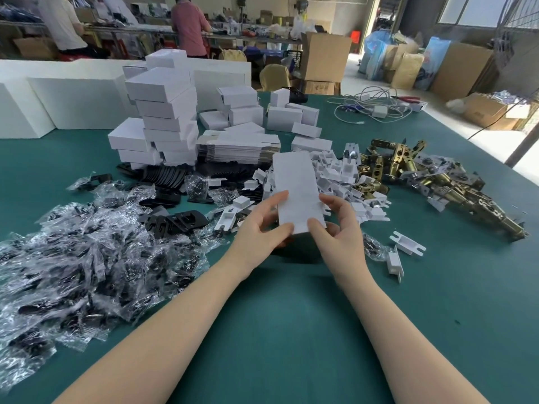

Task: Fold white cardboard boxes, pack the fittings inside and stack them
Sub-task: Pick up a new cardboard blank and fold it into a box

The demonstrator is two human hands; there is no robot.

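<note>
Both the left hand (262, 225) and the right hand (339, 225) grasp a flat white cardboard box blank (296, 191), held just in front of the stack of flat blanks (239, 148).

The white cardboard box (297, 190) covers most of the fingers of the left hand (260, 224) and right hand (339, 225); whether it is still flat or already opened into a sleeve cannot be told. The clear bags of black parts (81, 258) run off the left edge, and their contents are too crumpled to identify. The brass latch fittings (437, 182) blur together in a heap. Two people (186, 24) at the far bench are cut by the top edge.
</note>
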